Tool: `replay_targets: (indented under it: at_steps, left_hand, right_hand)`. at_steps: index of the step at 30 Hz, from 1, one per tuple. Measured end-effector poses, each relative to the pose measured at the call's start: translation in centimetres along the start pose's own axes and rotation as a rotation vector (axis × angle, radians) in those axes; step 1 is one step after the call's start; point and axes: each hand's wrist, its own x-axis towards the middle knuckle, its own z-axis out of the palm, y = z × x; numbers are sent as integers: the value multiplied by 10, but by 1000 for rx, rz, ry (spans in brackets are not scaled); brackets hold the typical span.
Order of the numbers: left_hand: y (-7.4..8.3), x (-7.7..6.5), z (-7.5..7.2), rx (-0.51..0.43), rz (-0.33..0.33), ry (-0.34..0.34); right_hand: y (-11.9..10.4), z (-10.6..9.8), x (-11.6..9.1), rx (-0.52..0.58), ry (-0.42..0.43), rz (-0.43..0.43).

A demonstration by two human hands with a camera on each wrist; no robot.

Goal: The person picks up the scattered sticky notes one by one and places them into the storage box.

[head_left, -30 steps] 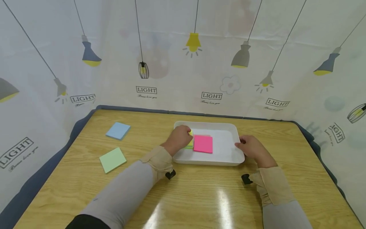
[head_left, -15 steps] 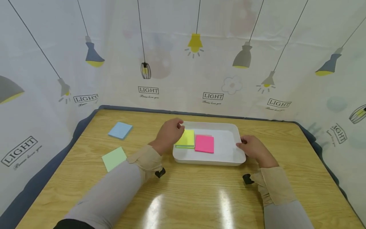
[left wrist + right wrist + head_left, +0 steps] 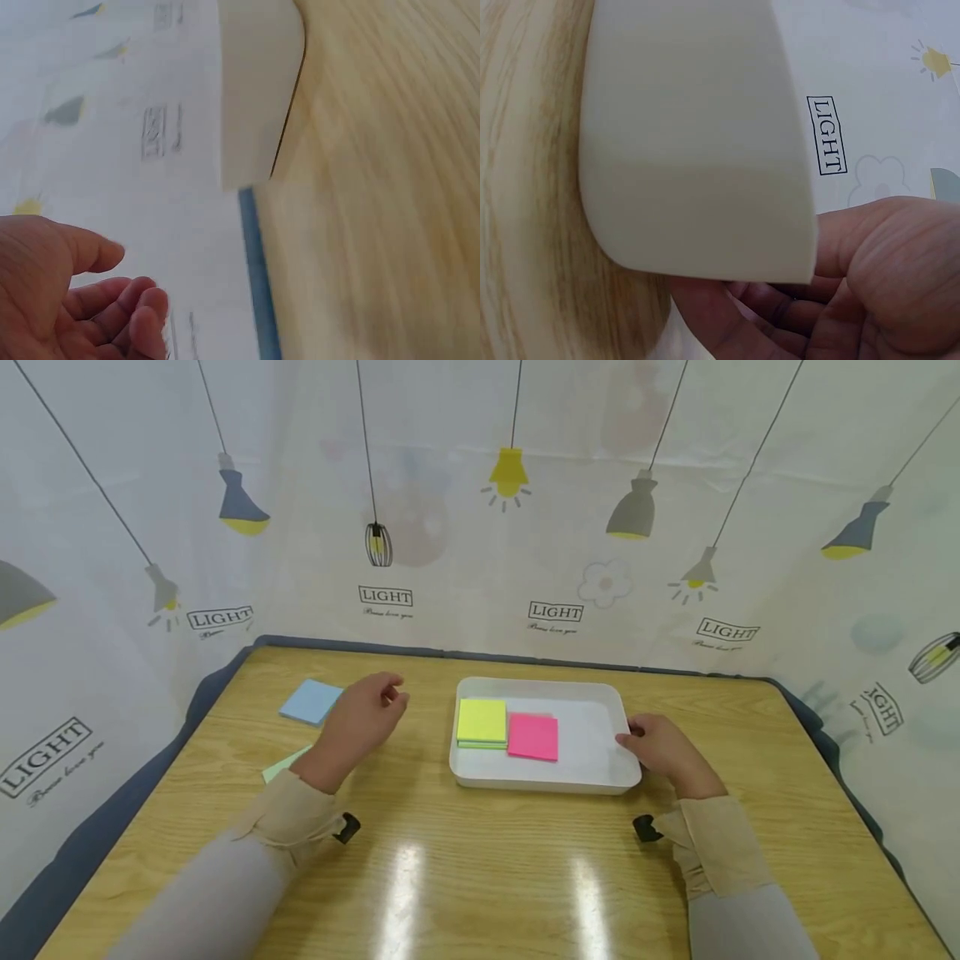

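Observation:
In the head view, my left hand (image 3: 360, 718) is over the table between the white tray and the loose sticky notes. Its fingers (image 3: 150, 330) bend loosely, with nothing between them and the thumb. It partly covers a blue sticky note pad (image 3: 304, 702) and a pale green sticky note pad (image 3: 281, 765). My right hand (image 3: 663, 750) grips the right end of the white tray (image 3: 596, 735), thumb at the rim and fingers outside the wall (image 3: 697, 150). Inside the tray, a yellow pad (image 3: 482, 720) tops a stack at the left, with a pink pad (image 3: 533, 737) beside it.
The wooden table (image 3: 510, 860) meets a white curtain (image 3: 465, 527) printed with lamps at the back and sides. A dark blue edge (image 3: 360, 646) runs along the far side of the table.
My left hand has left the stack in the tray and moved left toward the blue and green pads, uncovering the yellow pad. The right hand stays at the tray's right end.

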Motion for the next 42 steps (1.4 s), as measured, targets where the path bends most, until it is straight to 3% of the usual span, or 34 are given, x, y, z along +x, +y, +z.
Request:
replay_targets:
  at_steps: [5,11,18,22,27,32,36,42]
  left_hand:
    - [-34,-13,-29,-60,-87,25]
    - [-66,-26,-47,-53,-140,34]
    - [-89,-37,-61,31,-137,-93]
    - [-95,-40,-64,90,-148,-197]
    - [-100,-43,-58,179,-138,-318]
    - [-98,-45,-56,251,-121,-373]
    - [-96,-47,-57,249,-134,-428]
    - [-104,-51,-55,301,-120,-449]
  right_hand:
    - [1,1,1,2,4,-8]
    - [2,1,2,-2,6,-11]
    - [2,2,2,11,2,-3]
    - [2,2,1,12,3,-7]
    - [1,1,0,7,2,-6]
    - [-1,0,-1,-6,2,14]
    - [0,0,0,-4,0,25]
    - [-1,0,1,1,-8,20]
